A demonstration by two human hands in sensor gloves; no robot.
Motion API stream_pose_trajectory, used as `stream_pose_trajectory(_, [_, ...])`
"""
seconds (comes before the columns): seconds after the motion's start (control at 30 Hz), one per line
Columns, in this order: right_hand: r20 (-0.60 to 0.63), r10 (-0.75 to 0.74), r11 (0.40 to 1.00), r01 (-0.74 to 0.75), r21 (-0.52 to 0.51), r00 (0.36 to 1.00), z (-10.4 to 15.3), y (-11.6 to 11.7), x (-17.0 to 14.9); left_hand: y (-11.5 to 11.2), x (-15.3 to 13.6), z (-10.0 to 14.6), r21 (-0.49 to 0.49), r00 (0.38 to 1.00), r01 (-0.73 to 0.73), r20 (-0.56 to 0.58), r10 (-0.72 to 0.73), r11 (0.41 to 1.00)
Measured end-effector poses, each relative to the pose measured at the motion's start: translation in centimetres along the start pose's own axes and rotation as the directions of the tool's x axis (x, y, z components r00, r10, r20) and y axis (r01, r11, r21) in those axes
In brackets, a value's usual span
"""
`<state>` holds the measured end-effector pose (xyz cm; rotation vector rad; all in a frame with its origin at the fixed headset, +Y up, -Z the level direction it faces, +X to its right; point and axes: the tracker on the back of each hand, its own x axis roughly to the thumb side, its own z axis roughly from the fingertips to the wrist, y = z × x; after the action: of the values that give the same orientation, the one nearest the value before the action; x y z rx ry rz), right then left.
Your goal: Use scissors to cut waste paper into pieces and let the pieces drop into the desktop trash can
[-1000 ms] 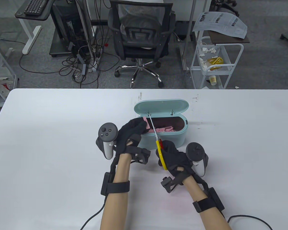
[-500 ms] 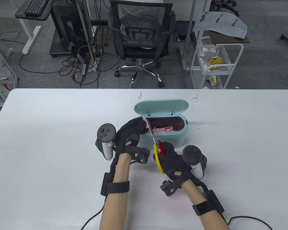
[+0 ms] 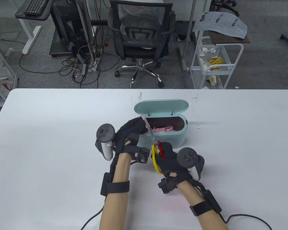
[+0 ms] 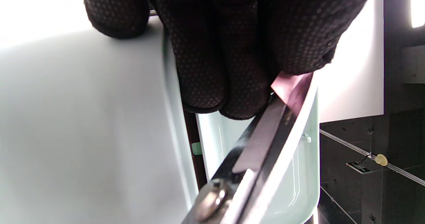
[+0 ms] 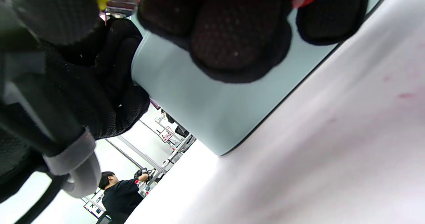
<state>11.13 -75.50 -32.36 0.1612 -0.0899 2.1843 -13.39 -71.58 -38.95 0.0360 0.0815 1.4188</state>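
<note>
A mint-green desktop trash can [image 3: 169, 139] stands mid-table with its lid [image 3: 162, 107] tipped back and several pink paper pieces [image 3: 163, 129] inside. My left hand [image 3: 132, 130] pinches a small pink paper piece [image 3: 144, 119] over the can's left end; the paper [image 4: 290, 84] shows under the gloved fingers [image 4: 212, 61] in the left wrist view. My right hand [image 3: 170, 158] grips the scissors [image 3: 156, 153] by their yellow and red handles. The blades [image 3: 149, 130] reach up to the paper and lie nearly closed, as the blades [image 4: 262, 144] do in the left wrist view.
The white table [image 3: 50, 134] spreads wide on both sides of the can [image 5: 212, 94]. Beyond the far edge stand an office chair [image 3: 140, 36] and a white cart [image 3: 216, 62]. A person [image 5: 116, 192] shows far off in the right wrist view.
My right hand has drawn back toward me and to the left, swinging the scissors; the blades now angle more to the left at the paper. The left hand has stayed put with the paper.
</note>
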Motion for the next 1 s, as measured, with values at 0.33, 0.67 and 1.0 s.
stream_pose_trajectory(0.33, [-0.014,-0.043,0.999,0.042,-0.011,0.999,-0.1,-0.1,-0.3,-0.1,0.1,-0.1,0.0,0.999,0.04,0.022,-0.04,0.999])
stream_pose_trajectory(0.67, [-0.011,-0.062,0.997,0.062,0.042,0.998,-0.4,-0.7,-0.1,-0.4,0.8,0.0,0.013,0.989,0.138,0.061,-0.138,0.99])
stream_pose_trajectory(1.0, [-0.013,-0.02,0.998,0.021,0.052,1.0,-0.9,-1.3,0.2,-0.3,0.9,-0.1,-0.001,0.987,0.143,0.068,-0.143,0.99])
